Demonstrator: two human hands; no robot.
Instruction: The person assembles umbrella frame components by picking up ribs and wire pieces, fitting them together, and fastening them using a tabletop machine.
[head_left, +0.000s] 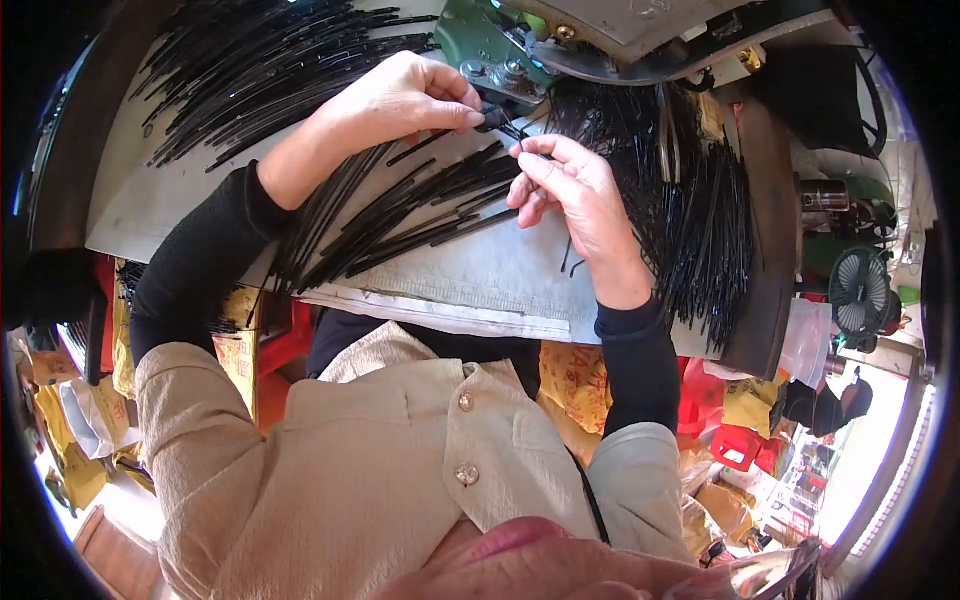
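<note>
My left hand (pixel 425 95) reaches in over the worktop, thumb and forefinger pinched on a small black piece (pixel 490 118) at the foot of the machine (pixel 505 80). Close beside it on the right, my right hand (pixel 570 185) pinches thin black cables (pixel 515 130) between thumb and forefinger, its other fingers curled. Where the cables meet the black piece is too small and dark to make out. Below my hands, a loose bundle of black cables (pixel 420 215) fans across the pale worktop (pixel 470 285).
A larger pile of black cables (pixel 270 70) covers the far left of the worktop, and another heap (pixel 690 210) hangs over its right side. The machine's metal housing (pixel 640 30) overhangs at the top. A small fan (pixel 860 290) and yellow bags (pixel 575 385) are around the table.
</note>
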